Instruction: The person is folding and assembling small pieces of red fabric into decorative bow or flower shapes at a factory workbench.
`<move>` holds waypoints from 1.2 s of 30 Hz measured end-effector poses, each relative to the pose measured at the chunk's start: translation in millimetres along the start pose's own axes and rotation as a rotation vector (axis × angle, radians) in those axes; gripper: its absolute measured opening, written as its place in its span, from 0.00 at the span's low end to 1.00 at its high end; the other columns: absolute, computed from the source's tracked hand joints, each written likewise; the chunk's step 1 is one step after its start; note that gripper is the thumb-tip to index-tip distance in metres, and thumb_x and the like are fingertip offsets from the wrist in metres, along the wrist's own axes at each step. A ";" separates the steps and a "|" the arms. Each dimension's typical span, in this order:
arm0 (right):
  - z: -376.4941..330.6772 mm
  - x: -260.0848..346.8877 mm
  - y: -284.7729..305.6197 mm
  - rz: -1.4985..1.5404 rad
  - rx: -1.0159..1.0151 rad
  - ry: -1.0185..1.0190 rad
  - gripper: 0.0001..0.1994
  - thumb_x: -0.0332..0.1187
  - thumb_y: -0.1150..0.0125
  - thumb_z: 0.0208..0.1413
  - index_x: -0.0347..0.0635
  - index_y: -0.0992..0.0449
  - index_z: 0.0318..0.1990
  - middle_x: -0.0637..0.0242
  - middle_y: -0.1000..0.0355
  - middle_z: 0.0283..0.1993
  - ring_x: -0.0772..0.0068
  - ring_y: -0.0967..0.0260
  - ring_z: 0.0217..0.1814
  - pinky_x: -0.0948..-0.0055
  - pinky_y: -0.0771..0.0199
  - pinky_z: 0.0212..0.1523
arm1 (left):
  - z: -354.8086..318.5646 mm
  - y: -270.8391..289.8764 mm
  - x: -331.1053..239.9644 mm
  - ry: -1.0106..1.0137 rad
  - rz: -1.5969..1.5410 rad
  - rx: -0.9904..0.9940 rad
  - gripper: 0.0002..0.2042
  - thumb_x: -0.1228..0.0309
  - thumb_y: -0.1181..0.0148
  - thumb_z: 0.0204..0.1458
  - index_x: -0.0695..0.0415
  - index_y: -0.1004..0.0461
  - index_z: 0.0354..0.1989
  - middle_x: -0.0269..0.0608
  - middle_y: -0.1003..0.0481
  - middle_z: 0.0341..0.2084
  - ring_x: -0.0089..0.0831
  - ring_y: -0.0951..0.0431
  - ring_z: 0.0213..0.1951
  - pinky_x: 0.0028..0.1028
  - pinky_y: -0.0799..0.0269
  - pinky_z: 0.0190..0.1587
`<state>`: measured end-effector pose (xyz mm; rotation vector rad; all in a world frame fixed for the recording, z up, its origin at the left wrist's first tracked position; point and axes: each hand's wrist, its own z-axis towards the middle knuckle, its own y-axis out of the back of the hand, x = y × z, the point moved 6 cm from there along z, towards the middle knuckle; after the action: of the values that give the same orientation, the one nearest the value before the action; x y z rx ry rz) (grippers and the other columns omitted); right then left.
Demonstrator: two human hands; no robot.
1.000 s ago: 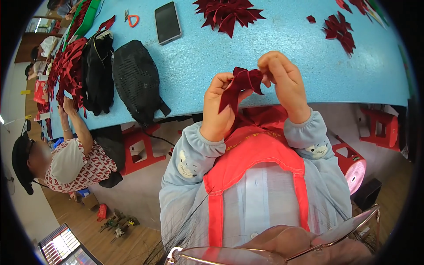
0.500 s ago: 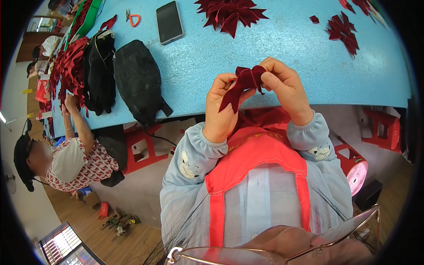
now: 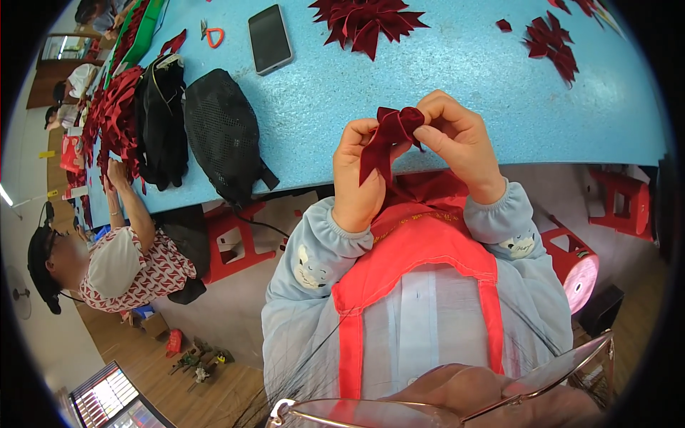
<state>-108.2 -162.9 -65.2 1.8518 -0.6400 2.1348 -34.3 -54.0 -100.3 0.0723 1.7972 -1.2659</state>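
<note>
Presently both hands work at one dark red velvet ribbon point(image 3: 394, 130), which is between them, folded into loops just above the near edge of the blue table point(image 3: 321, 96). The left hand point(image 3: 355, 182) grips its left side with curled fingers; some of those fingertips are hidden by the cloth, so their exact hold cannot be told. One forked tail hangs down against the left palm. The right hand point(image 3: 464, 146) pinches the rolled right end between thumb and forefinger.

Below the hands spreads a red apron point(image 3: 414, 278). Beyond them, straight ahead, lies a large cluster of dark red ribbon pieces point(image 3: 367, 25); ahead and to the right of the right hand are a small scrap point(image 3: 503, 26) and a smaller cluster point(image 3: 551, 48). To the left of the left hand rests a black mesh pouch point(image 3: 222, 132), with a black bag point(image 3: 163, 121) just past it. Ahead and left of both hands lie a phone point(image 3: 270, 39) and orange-handled snips point(image 3: 214, 37). Farther left, a co-worker point(image 3: 135, 267) reaches toward a red ribbon heap point(image 3: 118, 118).
</note>
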 end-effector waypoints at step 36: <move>-18.8 16.6 -30.1 -0.931 0.224 0.748 0.12 0.17 0.45 0.39 0.39 0.27 0.34 0.62 0.33 0.42 0.58 0.37 0.46 0.68 0.34 0.43 | -7.0 3.0 7.1 0.201 -0.167 -0.254 0.04 0.73 0.55 0.57 0.59 0.37 0.39 0.37 0.30 0.33 0.23 0.29 0.35 0.26 0.31 0.35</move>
<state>-113.7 -129.3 -45.7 0.9297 0.5425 1.9788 -41.3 -50.1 -106.9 -0.0987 2.1620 -1.1676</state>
